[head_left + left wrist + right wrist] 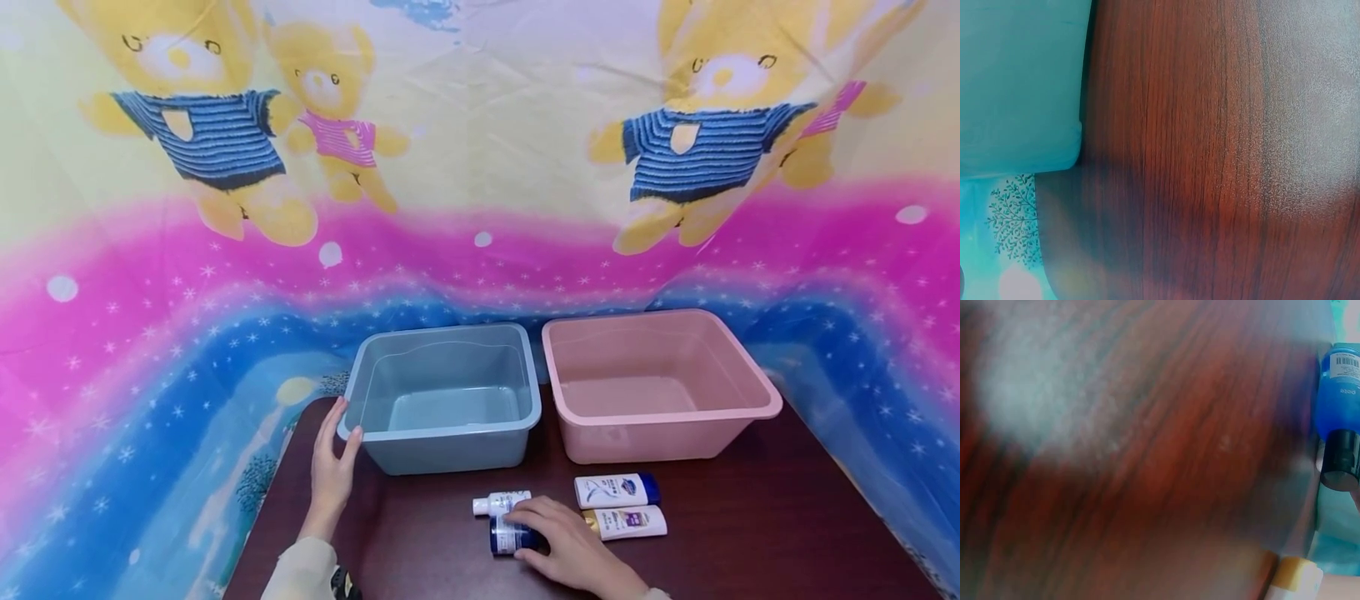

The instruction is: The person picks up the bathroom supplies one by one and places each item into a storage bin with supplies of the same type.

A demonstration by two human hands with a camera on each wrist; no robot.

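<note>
My left hand [332, 471] touches the front left corner of the blue-grey basin [457, 450], fingers extended along its side and thumb at the rim. The left wrist view shows that basin's outer wall [1019, 87]. My right hand [566, 542] lies over a dark blue bottle [504, 536], gripping it between thumb and fingers. In the right wrist view the blue bottle [1338, 403] has a black cap and a barcode label. Just behind it lies a small white bottle [510, 502], partly covered by the fingers.
A pink basin [652, 437] stands right of the blue-grey one. In front of it lie a blue-capped white bottle [609, 492] and a gold-capped white bottle [637, 522]. All stand on a dark wood table [420, 533], with a bear-printed cloth [480, 167] behind.
</note>
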